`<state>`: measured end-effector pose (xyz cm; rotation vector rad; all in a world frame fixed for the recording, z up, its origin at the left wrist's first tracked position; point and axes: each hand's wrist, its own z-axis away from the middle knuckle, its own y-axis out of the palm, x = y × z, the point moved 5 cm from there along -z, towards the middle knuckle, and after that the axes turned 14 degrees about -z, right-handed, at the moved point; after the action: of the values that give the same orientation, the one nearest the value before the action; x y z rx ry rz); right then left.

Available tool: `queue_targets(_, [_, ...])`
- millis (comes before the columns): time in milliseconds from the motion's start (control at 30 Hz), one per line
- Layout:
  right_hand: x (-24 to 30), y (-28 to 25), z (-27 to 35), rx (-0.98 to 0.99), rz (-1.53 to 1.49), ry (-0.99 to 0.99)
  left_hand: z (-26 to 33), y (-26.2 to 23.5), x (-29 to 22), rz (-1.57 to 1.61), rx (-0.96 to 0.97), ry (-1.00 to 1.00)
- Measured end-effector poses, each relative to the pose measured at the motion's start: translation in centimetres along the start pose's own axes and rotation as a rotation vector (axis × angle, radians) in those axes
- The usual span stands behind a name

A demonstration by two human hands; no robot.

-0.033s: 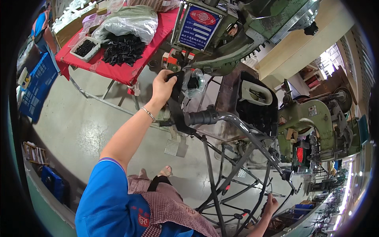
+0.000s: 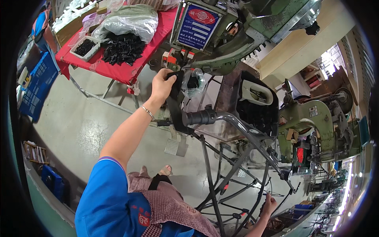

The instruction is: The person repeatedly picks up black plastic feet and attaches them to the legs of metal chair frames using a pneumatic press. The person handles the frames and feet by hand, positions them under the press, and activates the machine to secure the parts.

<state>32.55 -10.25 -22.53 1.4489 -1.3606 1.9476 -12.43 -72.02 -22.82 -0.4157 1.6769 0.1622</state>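
A large green press machine (image 2: 252, 35) fills the top of the view, beside a red surface (image 2: 118, 71) heaped with black parts (image 2: 122, 49). The left hand (image 2: 162, 85) grips a black strap piece (image 2: 175, 85) under the machine's head; holding it flat and square would likely serve best. The right hand (image 2: 270, 205) hangs low by the frame (image 2: 221, 173); its grip cannot be made out.

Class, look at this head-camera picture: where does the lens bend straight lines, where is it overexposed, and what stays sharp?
Head view: fisheye bending curves the red table edge and the floor toward the dark circular rim; daylight blows out the openings at far right; the left hand holding a black strap at the green machine is sharp and evenly lit; the right hand near the lower rim is small and softer.
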Motion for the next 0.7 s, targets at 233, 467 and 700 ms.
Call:
queue_targets(233, [0.5, 7.2, 0.5, 0.138, 0.027, 0.172, -2.0, 0.9, 0.5, -0.1, 0.079, -0.046])
queue_targets(467, [2.2, 11.4, 1.8, 0.15, -0.103, 0.288, -3.1, 0.1, 2.4, -0.31, 0.172, -0.177])
queue_targets(700, [6.1, 14.8, 4.5, 0.174, -0.141, 0.213, -4.9, -3.8, -0.5, 0.09, 0.685, -0.387])
